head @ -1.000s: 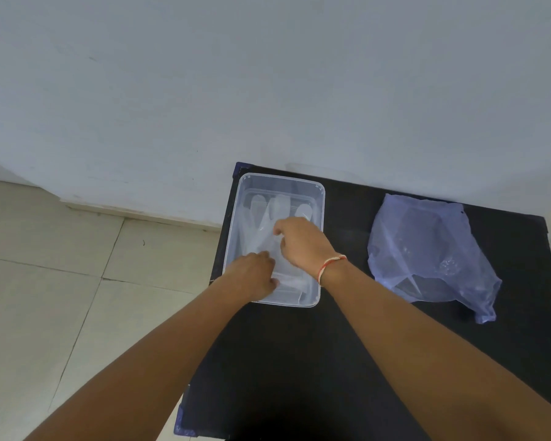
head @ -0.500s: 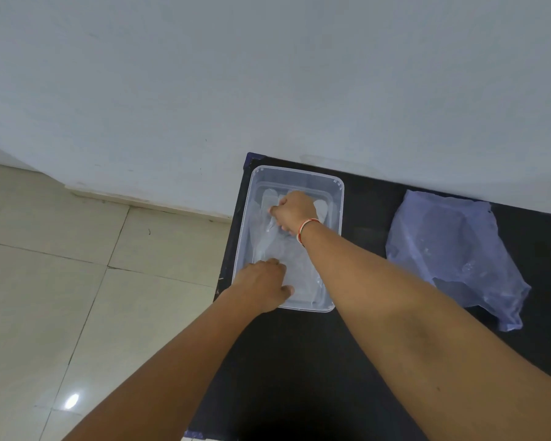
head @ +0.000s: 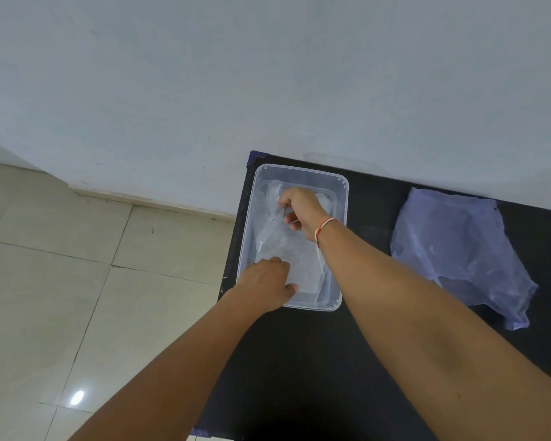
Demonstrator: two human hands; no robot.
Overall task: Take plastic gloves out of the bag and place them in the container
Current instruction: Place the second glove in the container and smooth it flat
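My right hand is in the upper half of the tub, fingers pinched shut on the clear gloves, so I can spread them flat toward the far end. My left hand sits at the tub's lower left corner, fingers curled down onto the near edge of the gloves, pinning them and steadying the tub, I'd say. The bag lies slack at the right of the frame, well apart on the black table.
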